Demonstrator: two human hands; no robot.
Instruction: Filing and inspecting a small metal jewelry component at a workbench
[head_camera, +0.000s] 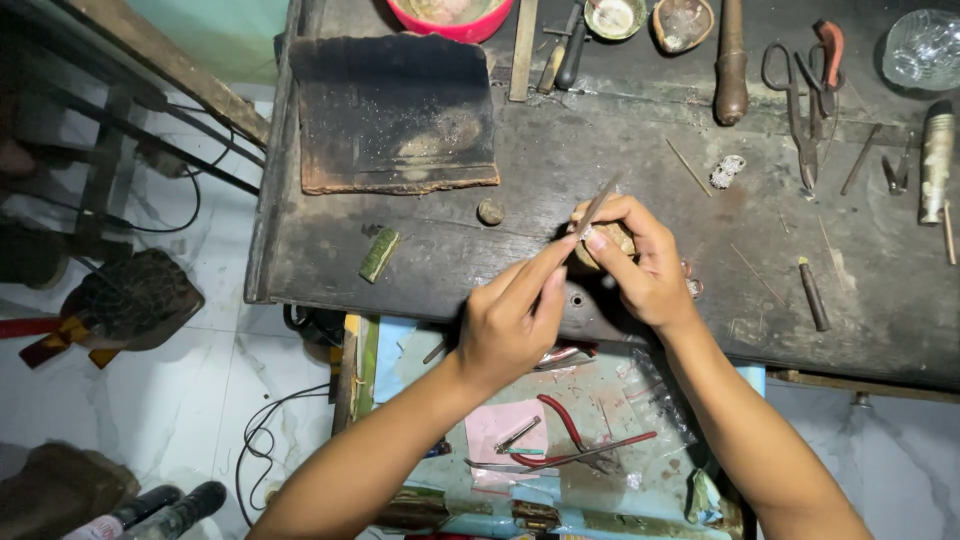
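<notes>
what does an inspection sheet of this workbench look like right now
surface: dark, worn wooden bench, dusty and scratched
job's things: thin metal tool in the left hand, its tip against a small brownish lump gripped by the right hand
clutter: charred block, scissors, wooden handle, red bowl, glass dish, red-handled pliers in the open drawer
grippers: left hand pinching the tool; right hand closed on the lump
cables: black cable looped on the floor
surroundings: white marble-patterned floor
</notes>
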